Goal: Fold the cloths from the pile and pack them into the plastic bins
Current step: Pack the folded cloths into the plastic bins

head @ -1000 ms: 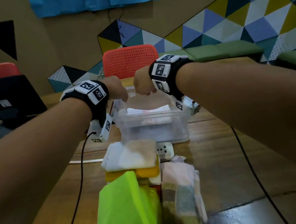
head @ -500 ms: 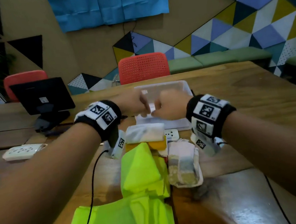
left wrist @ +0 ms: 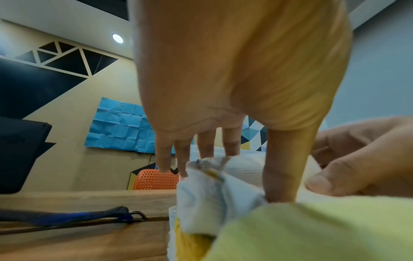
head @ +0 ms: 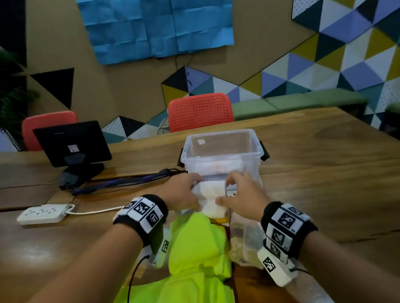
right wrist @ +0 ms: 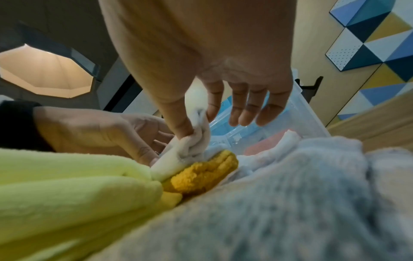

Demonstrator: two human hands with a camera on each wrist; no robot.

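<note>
White cloth [head: 212, 197], pinched between both hands

Both forearms bare, no sleeves in view. Left hand [head: 183, 192] and right hand [head: 242, 198] ungloved, no rings or watch visible. Each wrist carries a black band [head: 157, 209] faced with white square tiles printed with black-and-white coded markers, several per band. Below each band hangs a white camera housing [head: 276, 267], also bearing a coded marker. A thin black cable [head: 129, 291] runs from the left unit back along the arm; a short black lead exits the right unit.
</note>
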